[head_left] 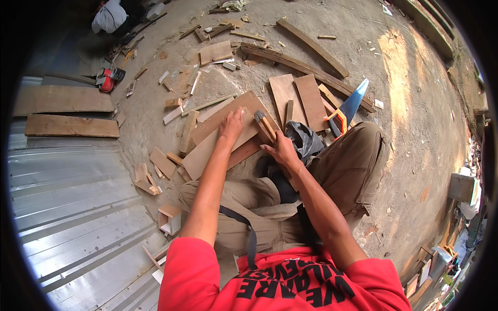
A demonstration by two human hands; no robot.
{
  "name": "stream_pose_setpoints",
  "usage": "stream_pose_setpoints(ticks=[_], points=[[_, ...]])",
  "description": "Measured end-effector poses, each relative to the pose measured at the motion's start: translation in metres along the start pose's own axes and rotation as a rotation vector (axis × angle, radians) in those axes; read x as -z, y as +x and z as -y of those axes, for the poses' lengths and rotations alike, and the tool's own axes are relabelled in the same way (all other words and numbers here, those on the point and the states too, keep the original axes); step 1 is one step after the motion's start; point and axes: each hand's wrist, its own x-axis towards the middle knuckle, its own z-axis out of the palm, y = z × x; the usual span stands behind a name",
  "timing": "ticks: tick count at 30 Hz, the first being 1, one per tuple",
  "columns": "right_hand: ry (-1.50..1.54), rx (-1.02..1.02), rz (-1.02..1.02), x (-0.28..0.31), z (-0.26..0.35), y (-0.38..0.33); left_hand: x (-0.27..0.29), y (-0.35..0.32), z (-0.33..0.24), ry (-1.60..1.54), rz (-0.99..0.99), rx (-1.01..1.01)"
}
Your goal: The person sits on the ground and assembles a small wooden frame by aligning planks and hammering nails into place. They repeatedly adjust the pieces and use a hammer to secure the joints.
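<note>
My left hand (pixel 232 124) rests on a light brown plywood board (pixel 207 157), its fingers drawn together at the board's upper edge; whether anything small is between them is hidden. In my right hand (pixel 282 147) is a hammer (pixel 267 127), gripped by its wooden handle with the dark head pointing away from me, just right of the board. Under and beyond that board lie redder plywood pieces. Close to my right hand sits a black plastic bag (pixel 305 139). A handsaw (pixel 353 103) with an orange and black handle leans near my right knee.
Two plywood panels (pixel 314 102) and long timber strips (pixel 311 67) lie ahead. Offcuts and a small wooden box (pixel 169 218) are at left, beside corrugated metal sheeting (pixel 78 207). A red and black tool (pixel 107 79) stands farther left. Another person (pixel 110 16) crouches at far left.
</note>
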Motion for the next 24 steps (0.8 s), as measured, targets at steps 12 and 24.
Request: stream_pose_setpoints(ticks=[12,24], points=[[0.025,0.177,-0.107,0.024,0.069,-0.019,-0.012,0.002,0.004,0.038,-0.028,0.090],[-0.090,0.179,0.006,0.005,0.073,-0.013,-0.026,0.000,0.011,0.023,-0.221,0.053]])
